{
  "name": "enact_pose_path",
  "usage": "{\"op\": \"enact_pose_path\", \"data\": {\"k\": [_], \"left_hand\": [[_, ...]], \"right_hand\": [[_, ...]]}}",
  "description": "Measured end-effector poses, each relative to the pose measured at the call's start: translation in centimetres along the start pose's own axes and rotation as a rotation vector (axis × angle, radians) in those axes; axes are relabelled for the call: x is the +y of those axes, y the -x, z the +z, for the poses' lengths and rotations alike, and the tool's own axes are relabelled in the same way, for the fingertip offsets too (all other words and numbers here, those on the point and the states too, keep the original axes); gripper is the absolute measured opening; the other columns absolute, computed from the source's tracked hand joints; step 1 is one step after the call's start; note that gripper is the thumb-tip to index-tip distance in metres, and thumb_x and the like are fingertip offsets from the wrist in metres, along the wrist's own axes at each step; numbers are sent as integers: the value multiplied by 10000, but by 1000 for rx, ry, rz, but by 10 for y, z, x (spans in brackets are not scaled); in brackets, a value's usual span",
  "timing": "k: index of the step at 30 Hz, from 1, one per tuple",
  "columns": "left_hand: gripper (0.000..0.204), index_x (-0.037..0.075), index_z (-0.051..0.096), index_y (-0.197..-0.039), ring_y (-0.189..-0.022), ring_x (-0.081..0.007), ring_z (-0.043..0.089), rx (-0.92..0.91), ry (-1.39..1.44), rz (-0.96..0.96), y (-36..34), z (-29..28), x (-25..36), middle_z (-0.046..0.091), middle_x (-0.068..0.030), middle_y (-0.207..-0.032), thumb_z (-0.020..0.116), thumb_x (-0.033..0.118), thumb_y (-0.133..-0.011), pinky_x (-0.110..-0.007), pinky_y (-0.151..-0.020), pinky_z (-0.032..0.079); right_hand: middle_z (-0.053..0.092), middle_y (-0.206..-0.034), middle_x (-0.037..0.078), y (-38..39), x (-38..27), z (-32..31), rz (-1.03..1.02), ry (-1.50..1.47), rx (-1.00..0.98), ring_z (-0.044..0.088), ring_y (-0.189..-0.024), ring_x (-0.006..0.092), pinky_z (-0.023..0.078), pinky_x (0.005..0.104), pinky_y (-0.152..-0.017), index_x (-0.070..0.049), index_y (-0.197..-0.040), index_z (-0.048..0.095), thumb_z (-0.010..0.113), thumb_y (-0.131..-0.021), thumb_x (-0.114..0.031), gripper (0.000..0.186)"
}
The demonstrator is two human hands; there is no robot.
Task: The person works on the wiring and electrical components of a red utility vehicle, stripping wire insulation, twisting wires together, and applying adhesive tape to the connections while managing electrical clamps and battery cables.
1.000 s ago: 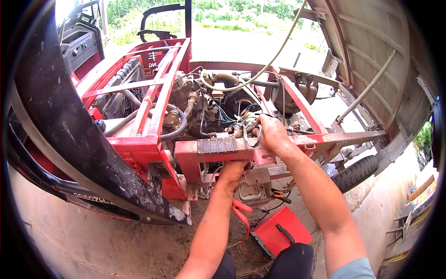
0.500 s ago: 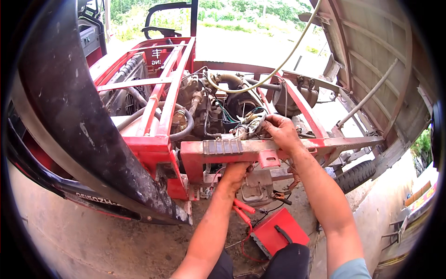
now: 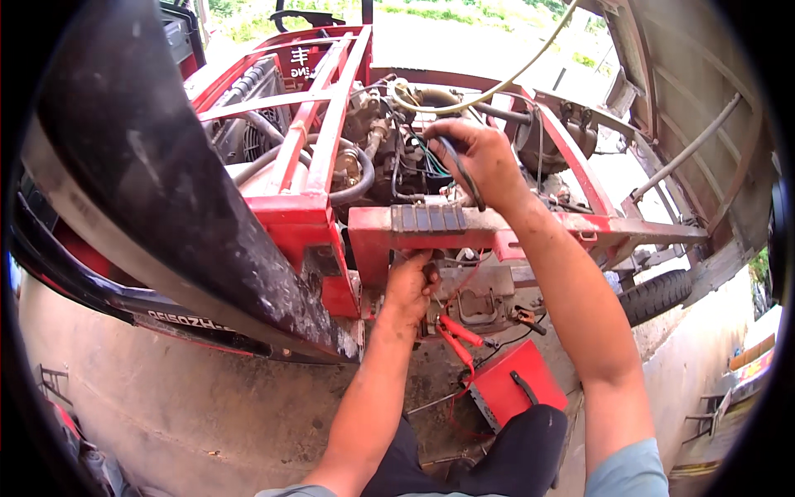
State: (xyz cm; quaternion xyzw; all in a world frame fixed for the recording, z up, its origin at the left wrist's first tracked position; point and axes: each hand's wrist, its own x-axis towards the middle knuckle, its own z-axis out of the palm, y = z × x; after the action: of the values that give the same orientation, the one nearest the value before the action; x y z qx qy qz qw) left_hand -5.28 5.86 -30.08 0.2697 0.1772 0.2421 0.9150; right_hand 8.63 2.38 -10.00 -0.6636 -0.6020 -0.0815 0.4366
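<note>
My right hand [image 3: 487, 161] is raised above the red frame beam [image 3: 370, 228], its thumb and fingers closed on a dark cable [image 3: 460, 171] that bends down toward the beam. Green wires [image 3: 426, 157] run beside it, in front of the engine [image 3: 377, 132]. Below the beam is my left hand [image 3: 407, 286], fingers curled; what they grip, if anything, I cannot make out. Close to it are a red-handled clamp [image 3: 460, 331] and a grey, dirty block-shaped case [image 3: 480, 308]. A copper-coloured clamp with a dark handle [image 3: 530, 320] rests at the case's right.
On the floor near my knees stands a red box [image 3: 526, 383] with a black handle. A big dark panel [image 3: 166, 157] slants along the left. A tyre [image 3: 657, 298] sits at the right, under the raised truck bed [image 3: 696, 108]. A pale hose [image 3: 505, 79] hangs across the top.
My right hand has risen off the wiring, lifting the dark cable above the beam. More of my left hand's fingers now show under the beam. The whole view has shifted.
</note>
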Motion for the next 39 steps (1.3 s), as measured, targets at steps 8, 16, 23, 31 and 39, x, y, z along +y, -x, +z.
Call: {"op": "enact_pose_path", "data": {"k": [8, 16, 23, 31, 39], "left_hand": [[185, 120, 638, -1174, -940, -180, 680, -191, 262, 101, -44, -33, -16, 710, -44, -1108, 650, 80, -993, -268, -525, 408], [295, 155, 624, -1272, -1112, -155, 640, -215, 263, 113, -52, -23, -18, 680, -6, -1234, 700, 170, -987, -295, -788, 501], [275, 180, 629, -1266, -1123, -133, 625, -269, 146, 108, -51, -17, -8, 678, 26, -1229, 684, 239, -1003, -301, -821, 507], [207, 101, 650, -1210, -744, -111, 589, -168, -124, -52, -5, -10, 3, 678, -34, -1029, 645, 168, -1014, -213, -527, 388], [188, -13, 733, -1057, -726, -105, 611, -254, -1193, 166, 63, 50, 57, 648, -10, -799, 676, 157, -1001, -282, -639, 463]], "right_hand": [[738, -1093, 144, 22, 49, -47, 526, -720, -353, 741, -999, 219, 616, 360, -933, 62, -1298, 640, 588, -995, -172, 387], [728, -1053, 98, 25, 31, -71, 696, -629, -473, 710, -934, 181, 583, 338, -879, -13, -1227, 673, 711, -976, -230, 334], [747, -978, 169, 46, 5, -29, 430, 62, -389, 731, -936, 266, 571, 390, -834, 7, -1088, 703, 821, -844, -232, 361], [696, -1043, 165, 127, -47, -49, 196, 180, 275, 692, -934, 313, 540, 383, -824, 20, -1170, 692, 660, -945, -2, 228], [649, -930, 9, 219, -13, -109, 387, -173, 817, 579, -774, 75, 495, 252, -696, -12, -1110, 649, 641, -1037, -84, 103]]}}
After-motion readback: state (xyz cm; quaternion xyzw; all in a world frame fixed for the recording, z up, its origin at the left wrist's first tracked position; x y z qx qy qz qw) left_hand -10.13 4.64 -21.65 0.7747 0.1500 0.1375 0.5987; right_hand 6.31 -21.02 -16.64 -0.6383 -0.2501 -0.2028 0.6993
